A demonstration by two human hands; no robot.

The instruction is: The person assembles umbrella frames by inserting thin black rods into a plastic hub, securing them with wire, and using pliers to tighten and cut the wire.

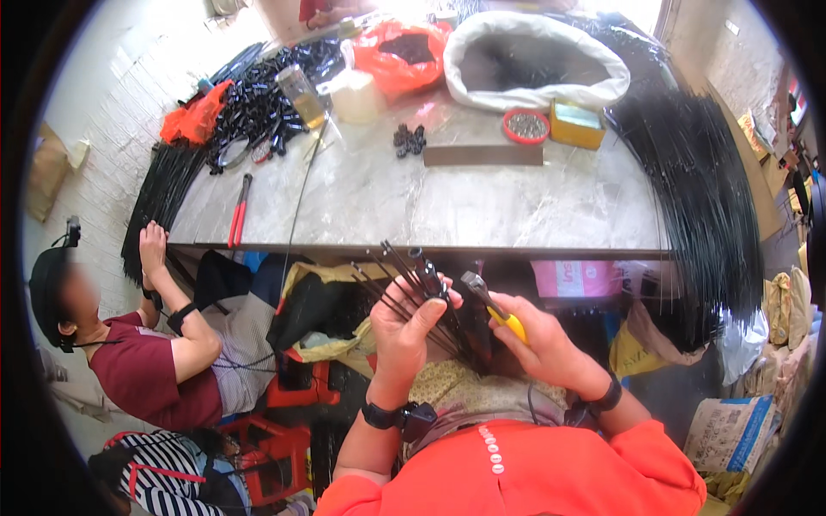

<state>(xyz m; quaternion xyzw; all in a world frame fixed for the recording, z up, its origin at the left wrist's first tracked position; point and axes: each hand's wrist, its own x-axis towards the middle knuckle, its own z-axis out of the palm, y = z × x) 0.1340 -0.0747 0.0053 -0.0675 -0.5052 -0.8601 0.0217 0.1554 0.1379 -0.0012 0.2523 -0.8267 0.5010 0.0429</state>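
Observation:
My left hand (397, 331) is closed around several thin black rods (394, 303) that fan out on both sides of the fist. A short black tubular part (428, 273) stands up at its fingers, beside the thumb. In my right hand (546, 344) is a pair of pliers with yellow grips (514, 326). Their metal head points up and left, a little apart from the rods. Both hands are in front of my lap, just below the near edge of the grey table (361, 206). The far ends of the rods are lost against the dark area below.
On the table lie red-handled pliers (240, 215), a flat brown strip (483, 155), a red bowl of small metal pieces (527, 127) and a yellow box (576, 125). Long black rods (701, 198) drape over its right end. A co-worker (146, 370) sits at left.

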